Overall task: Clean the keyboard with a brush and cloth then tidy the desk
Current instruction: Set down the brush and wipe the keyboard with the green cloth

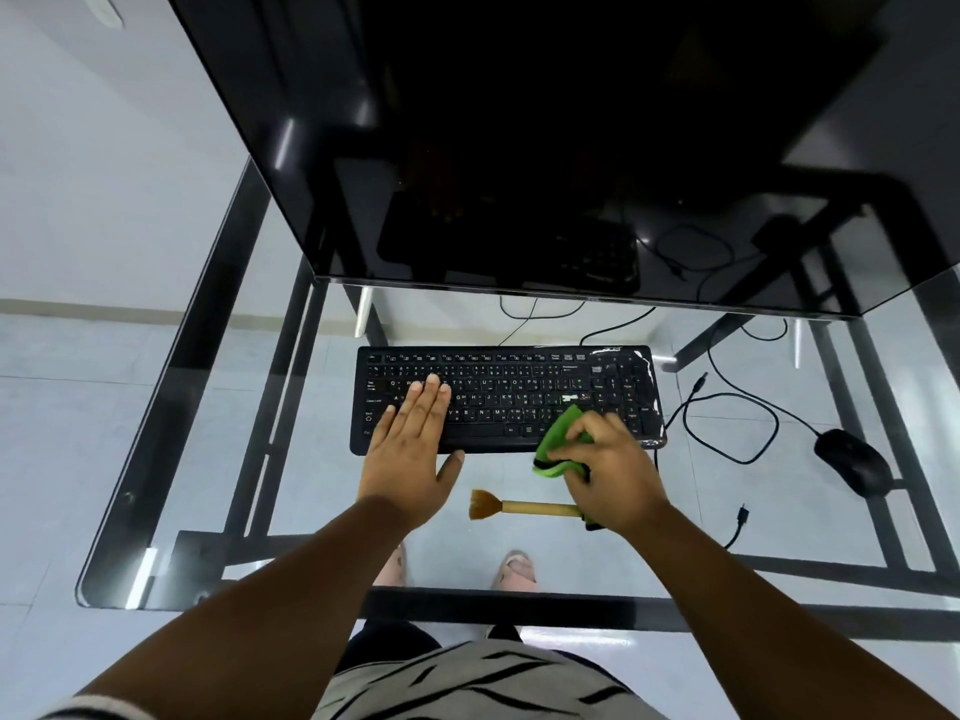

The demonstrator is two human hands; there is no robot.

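Head view: 1 keyboard (506, 397), 1 brush (524, 506), right-hand fingers (587, 433) around 1 cloth (558, 441), left fingers (428, 402) flat.

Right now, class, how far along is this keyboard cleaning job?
Brushing looks finished: the brush lies set down on the glass desk. In hand: the right hand wipes the keyboard with the green cloth while the left hand steadies it. Left: tidying, as the mouse and loose cables lie alongside.

Single head-worn wide-angle view, steeply downward and forward, close above the glass desk (171, 449).
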